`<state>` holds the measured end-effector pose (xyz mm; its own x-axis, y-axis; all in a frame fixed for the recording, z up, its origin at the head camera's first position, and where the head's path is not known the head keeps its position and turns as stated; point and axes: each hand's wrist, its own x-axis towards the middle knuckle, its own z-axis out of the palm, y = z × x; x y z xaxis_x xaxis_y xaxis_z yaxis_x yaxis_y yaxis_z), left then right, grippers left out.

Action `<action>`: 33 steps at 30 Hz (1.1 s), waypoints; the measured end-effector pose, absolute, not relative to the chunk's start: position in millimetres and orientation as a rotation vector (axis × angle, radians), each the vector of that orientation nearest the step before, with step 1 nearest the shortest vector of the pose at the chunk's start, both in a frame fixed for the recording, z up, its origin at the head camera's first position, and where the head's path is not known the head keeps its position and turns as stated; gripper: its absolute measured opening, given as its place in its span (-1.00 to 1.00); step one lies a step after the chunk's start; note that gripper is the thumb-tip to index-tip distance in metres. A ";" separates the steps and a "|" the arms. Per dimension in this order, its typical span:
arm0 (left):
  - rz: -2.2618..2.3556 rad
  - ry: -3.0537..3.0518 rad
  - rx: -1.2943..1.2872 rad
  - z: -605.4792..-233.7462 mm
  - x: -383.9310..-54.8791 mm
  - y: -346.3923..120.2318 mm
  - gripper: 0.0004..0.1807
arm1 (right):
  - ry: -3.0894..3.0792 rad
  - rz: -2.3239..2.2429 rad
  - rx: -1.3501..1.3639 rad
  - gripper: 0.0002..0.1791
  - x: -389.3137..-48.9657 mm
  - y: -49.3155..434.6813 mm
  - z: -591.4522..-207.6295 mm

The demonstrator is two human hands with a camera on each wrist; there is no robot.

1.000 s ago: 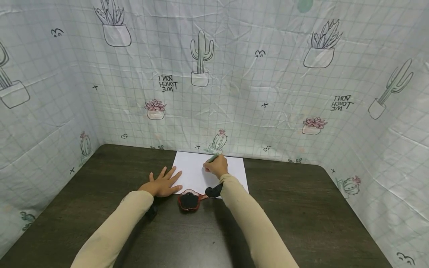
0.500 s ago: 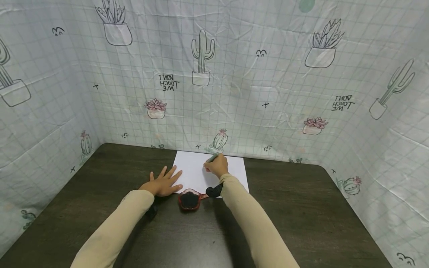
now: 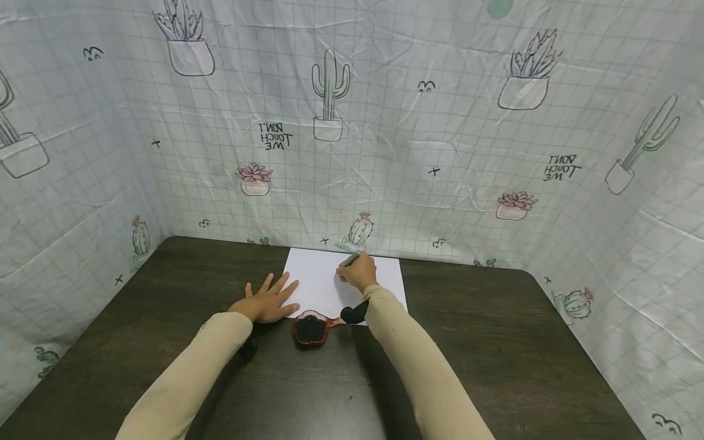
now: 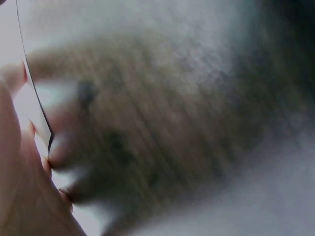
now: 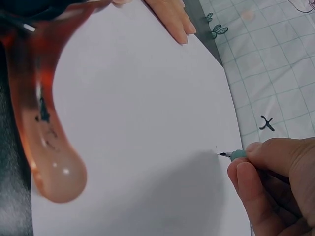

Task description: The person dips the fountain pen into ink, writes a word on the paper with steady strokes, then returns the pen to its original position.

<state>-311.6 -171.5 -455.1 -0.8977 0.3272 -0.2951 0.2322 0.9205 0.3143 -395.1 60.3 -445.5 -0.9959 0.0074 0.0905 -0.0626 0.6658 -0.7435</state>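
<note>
A white sheet of paper [image 3: 313, 266] lies on the dark table against the back curtain. My left hand [image 3: 266, 302] rests with fingers spread over its left edge. In my right hand [image 3: 360, 272] a green fountain pen [image 3: 349, 260] is pinched between thumb and fingers. In the right wrist view, the pen's dark nib [image 5: 222, 154] is at the paper, close to a tiny dark mark. By the sheet's front edge sits a red, flower-shaped hand mirror [image 3: 310, 330] with a dark centre. Its translucent handle [image 5: 61, 169] reaches over the paper in the right wrist view.
A pale gridded curtain [image 3: 385, 153] printed with cacti stands along the back and both sides of the dark wooden table [image 3: 495, 342]. Black wrist straps [image 3: 354, 313] sit at both wrists. The left wrist view is mostly blurred.
My right hand and the pen have shifted slightly to the right across the paper. The left hand, paper and mirror stay where they were.
</note>
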 end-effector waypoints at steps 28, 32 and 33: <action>0.381 2.726 0.439 -456.5 -313.4 -171.9 -0.24 | -2.788 1.259 0.008 -0.95 -395.4 86.6 -442.4; 0.385 2.725 0.441 -457.2 -313.6 -171.3 -0.24 | -2.781 1.298 -0.003 -0.93 -395.8 89.3 -443.6; 0.388 2.725 0.441 -457.6 -313.6 -171.0 -0.24 | -2.782 1.300 -0.009 -0.93 -395.7 90.1 -444.0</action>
<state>-313.6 -171.0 -457.6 -0.8893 0.3483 -0.2965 0.2518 0.9139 0.3183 -395.7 90.1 -444.0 -0.9975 0.0351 0.0619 -0.0250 0.6421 -0.7662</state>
